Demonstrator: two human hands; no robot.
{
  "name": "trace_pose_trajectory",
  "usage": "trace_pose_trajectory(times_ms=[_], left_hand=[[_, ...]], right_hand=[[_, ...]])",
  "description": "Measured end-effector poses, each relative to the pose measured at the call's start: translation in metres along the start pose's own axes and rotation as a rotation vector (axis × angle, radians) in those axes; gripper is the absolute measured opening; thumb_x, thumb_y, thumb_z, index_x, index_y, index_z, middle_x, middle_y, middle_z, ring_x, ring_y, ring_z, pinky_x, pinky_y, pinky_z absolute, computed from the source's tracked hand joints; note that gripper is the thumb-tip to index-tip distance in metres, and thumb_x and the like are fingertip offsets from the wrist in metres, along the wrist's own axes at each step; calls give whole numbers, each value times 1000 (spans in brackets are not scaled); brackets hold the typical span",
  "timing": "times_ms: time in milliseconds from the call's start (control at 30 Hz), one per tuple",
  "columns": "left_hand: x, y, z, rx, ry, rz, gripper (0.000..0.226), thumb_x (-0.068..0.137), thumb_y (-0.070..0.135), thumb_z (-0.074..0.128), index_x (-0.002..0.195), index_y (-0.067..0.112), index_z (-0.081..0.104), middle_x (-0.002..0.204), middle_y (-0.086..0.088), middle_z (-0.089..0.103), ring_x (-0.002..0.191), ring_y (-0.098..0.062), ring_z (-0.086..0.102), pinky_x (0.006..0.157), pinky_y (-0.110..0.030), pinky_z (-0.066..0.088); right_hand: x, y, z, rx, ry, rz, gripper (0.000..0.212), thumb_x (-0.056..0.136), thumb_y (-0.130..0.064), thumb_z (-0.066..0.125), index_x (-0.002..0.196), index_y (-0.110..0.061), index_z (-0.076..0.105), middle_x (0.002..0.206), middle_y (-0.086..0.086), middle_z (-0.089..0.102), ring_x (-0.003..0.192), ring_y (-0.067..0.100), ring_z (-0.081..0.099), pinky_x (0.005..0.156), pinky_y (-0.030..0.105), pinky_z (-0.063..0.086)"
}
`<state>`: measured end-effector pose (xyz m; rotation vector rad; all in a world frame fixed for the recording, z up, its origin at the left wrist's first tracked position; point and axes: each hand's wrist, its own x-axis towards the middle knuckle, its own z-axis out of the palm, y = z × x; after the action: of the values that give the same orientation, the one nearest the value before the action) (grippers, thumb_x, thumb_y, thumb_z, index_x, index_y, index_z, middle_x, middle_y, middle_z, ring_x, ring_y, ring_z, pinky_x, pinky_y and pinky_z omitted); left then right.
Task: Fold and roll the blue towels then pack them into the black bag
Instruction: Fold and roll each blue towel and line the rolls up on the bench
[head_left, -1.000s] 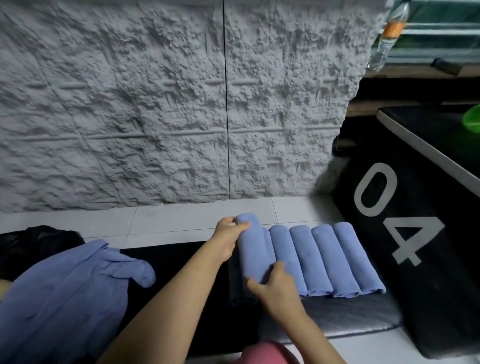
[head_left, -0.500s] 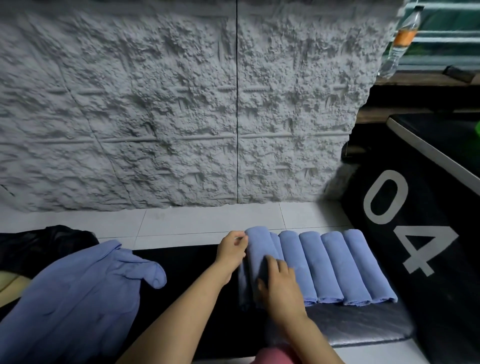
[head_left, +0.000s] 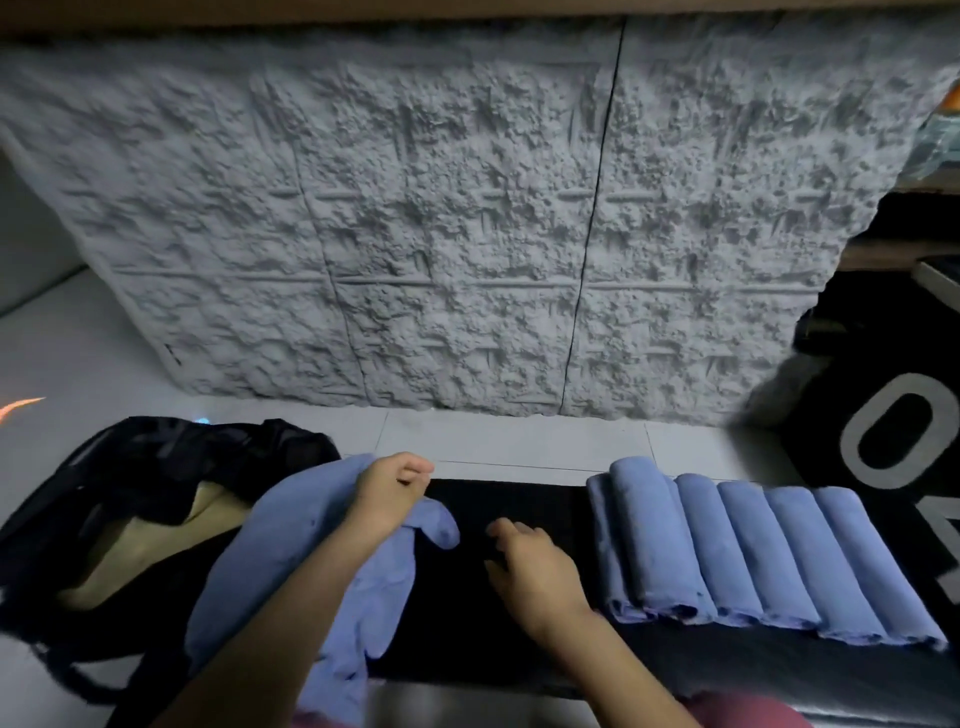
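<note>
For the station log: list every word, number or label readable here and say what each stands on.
"0": large pale numeral on the black panel at the right.
Character below it: cut off by the frame edge, unreadable.
Orange label at the top right edge: too blurred to read.
Rolled blue towels, loose blue towel, black bag: no lettering visible.

Left hand (head_left: 392, 493) on loose towel (head_left: 291, 545), right hand (head_left: 535, 571) near rolled towels (head_left: 753, 551)

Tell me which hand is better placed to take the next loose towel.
Left: the left hand grips the loose blue towel, while the right hand hovers empty above the black mat.
</note>
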<state>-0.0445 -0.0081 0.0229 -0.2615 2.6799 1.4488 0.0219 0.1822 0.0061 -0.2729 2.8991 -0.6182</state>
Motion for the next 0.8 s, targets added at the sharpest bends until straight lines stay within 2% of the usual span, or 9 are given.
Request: trace_pose_trajectory(times_ms=[67, 167, 233, 300, 400, 533, 633, 733, 800], left_hand=[[-9, -23, -29, 78, 103, -6, 11, 82, 4, 58, 81, 13, 65, 83, -15, 70, 74, -20, 62, 70, -24, 46], [-26, -59, -50, 223, 77, -55, 26, 79, -5, 61, 68, 19, 57, 68, 3, 59, 61, -3, 58, 57, -7, 38], [-34, -87, -52, 394, 105, -44, 21, 73, 4, 72, 77, 20, 59, 83, -1, 60, 82, -18, 63, 69, -17, 44], [-37, -106, -53, 604, 138, -49, 36, 71, 19, 77, 101, 16, 57, 107, -7, 54, 103, -30, 54, 85, -32, 45], [-31, -114, -55, 668, 148, -129, 47, 76, 24, 74, 112, 12, 47, 118, -11, 51, 109, -33, 51, 88, -36, 43], [-26, -114, -62, 428, 280, -106, 9, 83, 13, 68, 84, 10, 59, 80, -6, 65, 76, -22, 60, 66, -29, 46], [-28, -92, -64, 78, 325, -96, 11, 81, 4, 69, 79, 11, 61, 70, 0, 59, 67, -14, 53, 56, -17, 39], [-33, -51, -66, -248, 152, -6, 13, 71, 13, 65, 77, 21, 56, 70, 3, 59, 63, -2, 56, 58, -14, 40], [-39, -20, -67, -355, -11, 105, 19, 65, 10, 55, 83, 17, 57, 72, 0, 59, 63, 3, 59, 61, -8, 41]], right_hand=[[5, -20, 19, 11, -72, -28, 36, 92, -28, 50, 127, -21, 46, 125, 2, 55, 115, 26, 50, 88, 34, 44], [13, -45, 44, 21, -147, -59, 34, 91, -23, 49, 125, -21, 50, 125, 4, 57, 116, 27, 51, 87, 34, 44], [19, -57, 59, 22, -179, -68, 27, 90, -21, 47, 117, -18, 52, 120, 6, 59, 113, 29, 53, 78, 33, 43], [24, -66, 69, 26, -209, -72, 25, 90, -20, 46, 113, -16, 53, 117, 8, 59, 110, 30, 54, 73, 32, 41], [30, -72, 81, 38, -241, -60, 29, 88, -20, 46, 116, -18, 53, 118, 6, 59, 110, 29, 55, 79, 34, 46], [38, -72, 89, 54, -241, -70, 29, 88, -21, 46, 116, -18, 52, 117, 6, 59, 107, 29, 56, 79, 34, 48], [41, -73, 77, 162, -180, -39, 24, 90, -25, 46, 111, -20, 55, 111, 5, 64, 101, 29, 60, 71, 30, 44], [48, -73, 45, 408, 26, -20, 22, 89, -18, 49, 107, -24, 60, 100, 0, 66, 90, 22, 62, 73, 27, 46], [54, -73, 11, 550, 125, -140, 35, 86, -6, 49, 115, -24, 57, 112, -6, 60, 99, 14, 54, 81, 17, 44]])
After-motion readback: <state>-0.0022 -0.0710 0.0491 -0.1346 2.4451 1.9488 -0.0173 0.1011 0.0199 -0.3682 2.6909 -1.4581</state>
